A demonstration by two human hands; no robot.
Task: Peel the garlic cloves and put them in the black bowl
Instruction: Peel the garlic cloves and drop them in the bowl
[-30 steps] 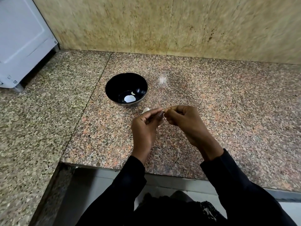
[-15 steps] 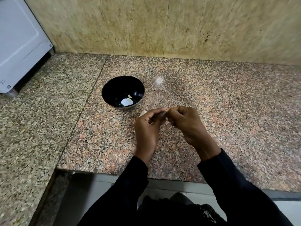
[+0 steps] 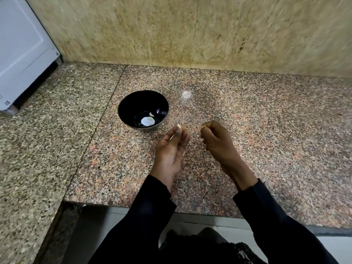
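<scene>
The left hand (image 3: 172, 147) is raised just to the right of the black bowl (image 3: 143, 110), palm turned up and toward the person, its thumb and first fingers drawn together around a pale garlic clove (image 3: 179, 126). Only the clove's pale tip shows above the fingertips; it seems to stand roughly upright, pointing away from the person toward the wall, but most of its length is hidden in the pinch. The remaining fingers of that hand curl loosely behind.

The right hand (image 3: 214, 140) sits further right of the bowl, apart from the left hand, with a gap of bare granite countertop (image 3: 266, 130) between them. Its fingers are curled in, and thumb and forefinger pinch something small and tan at the top, likely a scrap of garlic skin (image 3: 203, 126); it is too small and blurred to be sure.

The bowl stands upright on the countertop, just beyond the left hand's fingertips. Inside it lie a small peeled clove (image 3: 150, 114) against the far-right inner wall and a round pale patch (image 3: 147, 121) on the bottom, which may be a reflection.
</scene>
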